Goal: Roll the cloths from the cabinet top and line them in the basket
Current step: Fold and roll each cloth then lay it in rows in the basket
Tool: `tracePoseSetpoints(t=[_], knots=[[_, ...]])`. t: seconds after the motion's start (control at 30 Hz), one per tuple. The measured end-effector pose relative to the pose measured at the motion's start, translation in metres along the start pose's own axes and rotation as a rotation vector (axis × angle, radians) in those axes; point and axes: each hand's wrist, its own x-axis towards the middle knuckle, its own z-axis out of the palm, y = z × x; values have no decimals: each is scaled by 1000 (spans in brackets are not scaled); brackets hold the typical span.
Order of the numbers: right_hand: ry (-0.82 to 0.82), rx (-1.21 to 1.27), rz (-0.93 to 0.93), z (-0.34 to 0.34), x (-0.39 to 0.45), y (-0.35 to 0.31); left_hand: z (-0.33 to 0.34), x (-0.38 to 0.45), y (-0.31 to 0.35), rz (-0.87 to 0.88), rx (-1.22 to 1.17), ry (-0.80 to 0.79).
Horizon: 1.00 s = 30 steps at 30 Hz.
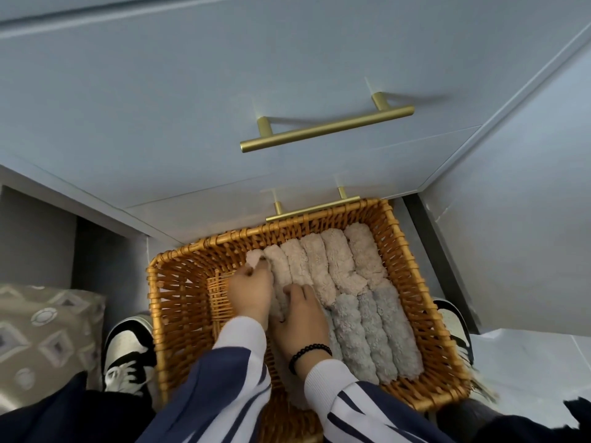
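Directly ahead, pale blue cabinet drawers [224,91] with brass bar handles [326,127]; the lower handle [311,210] sits just behind the far rim of the wicker basket [179,302], which stands on the floor between two black-and-white sneakers [129,353]. Patterned cushion [38,334] at left edge. Basket holds rolled cloths side by side: beige rolls [323,263] along the far wall, grey rolls [371,334] nearer the body at right; left part of the basket floor is bare weave. Left hand [251,292] curls its fingers round the leftmost beige roll [256,258]. Right hand [300,318], beaded bracelet [308,352] at wrist, is just beside it, fingers bent down onto the neighbouring roll; whether it grips is not clear. Striped sleeves [230,378] hide the near rim.
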Motion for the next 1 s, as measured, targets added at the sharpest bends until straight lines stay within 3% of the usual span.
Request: tracePoseSetpoints(t=[0.07, 0.23, 0.57, 0.83, 1.0], knots=[[19, -11, 4, 0, 1, 1, -3, -9, -15, 135, 42, -55], [8, -34, 16, 3, 6, 0, -18, 14, -18, 186, 261, -112], [-136, 51, 70, -13, 4, -7, -35, 2, 0, -32, 135, -184], [-21, 193, 102, -65, -20, -26, -58, -34, 38, -35, 257, -235], [48, 205, -25, -115, -41, -64, -80, -81, 72, 75, 285, -323]])
